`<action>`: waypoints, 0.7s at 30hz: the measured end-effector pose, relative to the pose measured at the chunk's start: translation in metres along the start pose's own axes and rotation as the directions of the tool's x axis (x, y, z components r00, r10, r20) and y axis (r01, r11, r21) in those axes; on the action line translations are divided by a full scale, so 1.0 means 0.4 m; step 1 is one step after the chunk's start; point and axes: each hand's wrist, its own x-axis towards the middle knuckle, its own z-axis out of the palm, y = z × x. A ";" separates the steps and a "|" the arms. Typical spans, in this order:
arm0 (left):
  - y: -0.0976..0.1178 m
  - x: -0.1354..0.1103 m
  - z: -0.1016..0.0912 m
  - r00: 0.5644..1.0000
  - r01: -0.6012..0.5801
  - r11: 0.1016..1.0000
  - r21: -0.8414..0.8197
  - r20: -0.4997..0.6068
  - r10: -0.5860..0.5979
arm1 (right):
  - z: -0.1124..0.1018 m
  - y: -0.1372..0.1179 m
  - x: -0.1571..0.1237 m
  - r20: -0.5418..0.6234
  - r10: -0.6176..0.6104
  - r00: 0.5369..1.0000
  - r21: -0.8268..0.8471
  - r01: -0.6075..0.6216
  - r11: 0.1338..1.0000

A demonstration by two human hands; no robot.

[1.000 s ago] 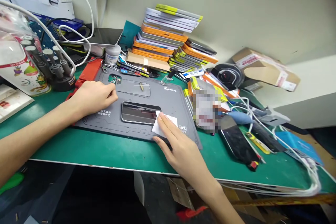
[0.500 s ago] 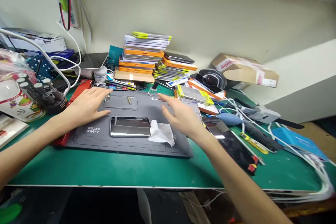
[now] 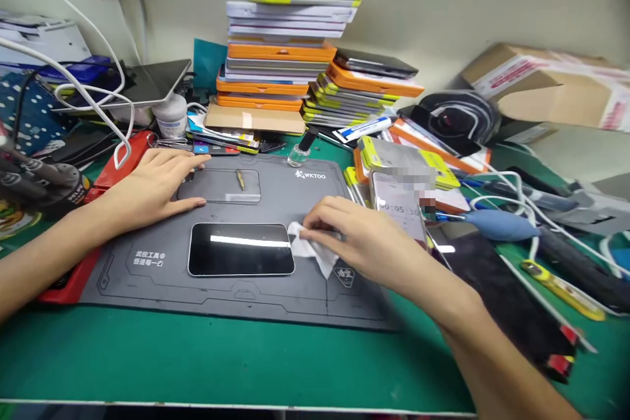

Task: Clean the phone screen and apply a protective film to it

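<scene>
A phone (image 3: 241, 256) lies screen up on the grey work mat (image 3: 207, 305), a strip of light reflected across its black glass. At its right end my right hand (image 3: 352, 226) pinches a white wipe (image 3: 317, 251) between thumb and fingers, partly hiding it. My left hand (image 3: 157, 187) rests palm down at the mat's left side, fingers stretched out. Its fingertips are beside a clear rectangular panel (image 3: 221, 185), on which a small brass-coloured piece (image 3: 241, 180) lies. What is under the left fingers is hidden.
Behind the mat stand a small glass bottle with a black cap (image 3: 301, 149) and stacked flat boxes (image 3: 275, 69). To the right are a phone showing a timer (image 3: 398, 207), a blue air blower (image 3: 502, 225) and a yellow cutter (image 3: 561, 289). A white jar (image 3: 170, 117) stands back left.
My right hand has come down onto the wipe and gripped it; before, it hovered above with fingers apart. My left hand stays by the clear panel. The camera view has moved closer.
</scene>
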 end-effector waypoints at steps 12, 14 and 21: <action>0.075 -0.067 -0.055 0.937 -0.121 0.976 -0.182 -0.345 0.052 | 0.014 -0.034 0.033 -0.328 -0.076 0.942 0.170 0.138 0.976; 0.099 -0.088 -0.059 0.941 -0.110 0.960 -0.256 -0.339 0.018 | 0.011 -0.046 0.050 -0.202 -0.121 0.972 0.286 0.176 0.942; 0.142 -0.135 -0.027 0.948 -0.187 0.935 -0.301 -0.306 0.091 | 0.024 -0.063 0.049 -0.171 -0.204 0.964 0.382 0.256 0.888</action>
